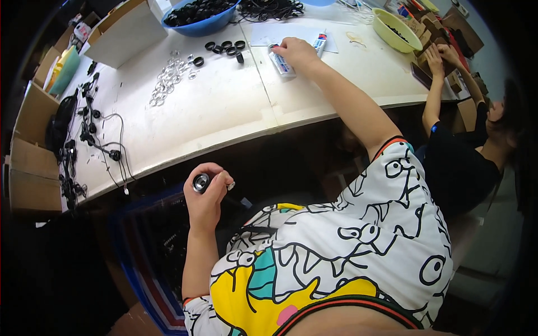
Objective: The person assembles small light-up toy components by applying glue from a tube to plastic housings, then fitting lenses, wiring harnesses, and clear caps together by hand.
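My left hand point(206, 196) is held off the table's front edge, its fingers wrapped round a black cylinder point(200, 182) with a shiny, lens-like round end that faces up. A small pale bit shows by the fingertips; what it is I cannot make out. Reaching across the table, my right hand point(298, 53) has its fingers closed on the dark-capped end of a white squeeze tube point(282, 65). Just right of that hand, a second white tube point(320, 43) with red and blue markings lies on a white sheet point(332, 42).
Clear rings point(163, 84) and several black rings point(231, 50) lie on the white table point(207, 112). Behind them stands a blue basin point(193, 25) of black parts. Black cables point(89, 120) run along the left. At right, a co-worker's hands point(437, 59) work near a yellow basin point(386, 33).
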Available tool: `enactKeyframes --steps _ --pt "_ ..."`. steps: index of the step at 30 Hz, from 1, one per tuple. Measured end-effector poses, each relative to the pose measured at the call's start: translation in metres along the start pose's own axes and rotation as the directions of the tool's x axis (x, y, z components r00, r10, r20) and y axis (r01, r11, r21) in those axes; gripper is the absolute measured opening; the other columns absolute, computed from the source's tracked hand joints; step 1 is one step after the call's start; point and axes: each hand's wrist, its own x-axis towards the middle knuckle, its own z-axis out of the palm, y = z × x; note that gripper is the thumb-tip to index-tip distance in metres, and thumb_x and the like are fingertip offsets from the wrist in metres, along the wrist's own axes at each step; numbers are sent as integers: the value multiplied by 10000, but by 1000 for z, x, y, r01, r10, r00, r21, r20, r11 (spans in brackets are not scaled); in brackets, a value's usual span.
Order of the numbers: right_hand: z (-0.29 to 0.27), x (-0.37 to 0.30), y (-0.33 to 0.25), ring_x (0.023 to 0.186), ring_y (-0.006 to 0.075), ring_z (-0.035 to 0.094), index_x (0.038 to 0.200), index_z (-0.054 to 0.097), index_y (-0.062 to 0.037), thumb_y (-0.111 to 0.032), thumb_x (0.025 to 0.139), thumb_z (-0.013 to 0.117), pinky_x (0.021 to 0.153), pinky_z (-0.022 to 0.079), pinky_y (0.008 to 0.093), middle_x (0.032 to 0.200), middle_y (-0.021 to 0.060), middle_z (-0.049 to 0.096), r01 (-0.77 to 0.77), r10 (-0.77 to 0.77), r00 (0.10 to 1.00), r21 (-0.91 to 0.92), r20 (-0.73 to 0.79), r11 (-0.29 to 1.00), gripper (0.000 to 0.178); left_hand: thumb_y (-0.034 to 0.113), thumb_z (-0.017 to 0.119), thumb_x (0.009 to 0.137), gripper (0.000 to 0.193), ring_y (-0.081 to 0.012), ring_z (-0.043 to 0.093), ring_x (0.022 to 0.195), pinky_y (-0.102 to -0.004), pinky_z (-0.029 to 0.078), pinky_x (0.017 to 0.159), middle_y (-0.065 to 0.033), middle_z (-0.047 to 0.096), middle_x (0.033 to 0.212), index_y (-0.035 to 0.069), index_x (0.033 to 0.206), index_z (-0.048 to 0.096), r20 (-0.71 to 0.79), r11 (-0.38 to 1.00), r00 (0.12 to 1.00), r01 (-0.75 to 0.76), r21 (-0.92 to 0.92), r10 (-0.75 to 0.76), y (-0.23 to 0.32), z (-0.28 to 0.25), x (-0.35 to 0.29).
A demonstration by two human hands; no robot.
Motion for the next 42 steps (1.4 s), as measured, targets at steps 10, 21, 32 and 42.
enactKeyframes --steps 10,21,32,42 --pt "-14 -157 -102 612 57 491 807 594 6 -132 803 591 545 398 200 651 24 565 276 -533 836 739 132 615 138 69 674 719 179 -44 493 611 -157 392 562 1 564 717 -8 867 609 -129 979 991 64 196 -39 7 3 25" --pt "2 -190 -115 541 254 553 702 559 -69 -260 787 588 496 438 305 608 86 557 552 -649 758 595 -67 584 211 18 672 705 196 -69 574 677 -168 459 633 -38 611 757 -29 881 600 -104 972 994 42 230 -19 7 -2 8" --pt "9 -201 -108 518 245 540 730 532 -61 -252 801 586 467 422 288 594 97 534 507 -666 746 651 -3 565 211 25 687 682 164 -56 552 639 -162 436 580 -23 589 706 -12 815 599 -79 963 994 89 253 -71 5 -2 3" --pt "7 -201 -107 505 222 511 727 528 -44 -213 819 571 464 414 266 620 94 522 428 -658 753 746 18 510 196 17 684 672 158 -73 573 651 -170 453 602 -28 590 707 -7 799 593 -65 969 994 96 229 -83 3 -1 5"
